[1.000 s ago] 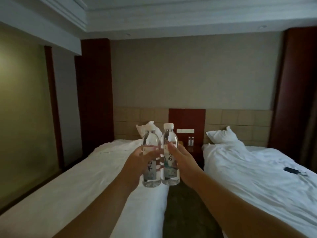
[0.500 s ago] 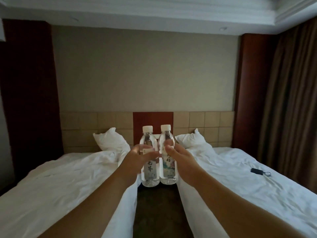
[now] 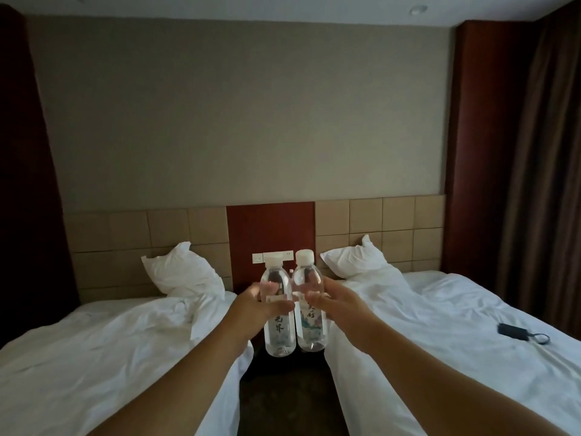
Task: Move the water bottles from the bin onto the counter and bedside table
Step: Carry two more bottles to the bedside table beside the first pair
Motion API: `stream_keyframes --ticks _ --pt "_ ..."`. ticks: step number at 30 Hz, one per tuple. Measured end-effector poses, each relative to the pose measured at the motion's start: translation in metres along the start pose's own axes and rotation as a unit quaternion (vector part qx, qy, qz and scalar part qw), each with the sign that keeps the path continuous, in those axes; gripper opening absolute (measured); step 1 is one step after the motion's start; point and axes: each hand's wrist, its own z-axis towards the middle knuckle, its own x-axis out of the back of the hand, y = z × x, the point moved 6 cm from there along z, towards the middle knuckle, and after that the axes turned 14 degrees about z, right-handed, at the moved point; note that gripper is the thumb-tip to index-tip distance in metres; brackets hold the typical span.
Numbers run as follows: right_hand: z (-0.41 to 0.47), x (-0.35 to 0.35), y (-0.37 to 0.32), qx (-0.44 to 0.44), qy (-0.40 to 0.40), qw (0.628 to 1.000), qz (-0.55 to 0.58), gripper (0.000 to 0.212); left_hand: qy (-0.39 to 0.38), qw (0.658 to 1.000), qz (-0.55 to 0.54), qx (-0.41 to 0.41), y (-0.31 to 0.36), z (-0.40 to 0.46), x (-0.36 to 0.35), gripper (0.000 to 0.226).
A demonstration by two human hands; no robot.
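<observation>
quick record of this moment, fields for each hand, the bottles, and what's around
left hand: grips left bottle, upright
right hand: grips right bottle, upright
bottles: clear, white caps, side by side, held in the gap between the beds
left bed: white sheets, rumpled pillow
right bed: white sheets, pillow, small black device lying on it
bedside table: mostly hidden behind the bottles
</observation>
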Motion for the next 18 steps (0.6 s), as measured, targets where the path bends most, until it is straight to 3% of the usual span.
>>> stream_keyframes --ticks 8,15,18 --pt "0.171 0.094 0.084 -0.062 -0.008 0.997 0.038 0.024 0.0 0.998 0.041 0.038 -0.043 0.204 -0.05 0.063" --pt "0.321 0.146 0.174 -0.069 0.007 0.997 0.028 0.028 0.01 0.996 -0.012 0.087 -0.114 0.36 -0.07 0.049" --pt "0.385 0.157 0.212 -0.073 0.006 0.997 0.015 0.028 -0.002 0.996 -0.001 0.087 -0.15 0.433 -0.071 0.057"
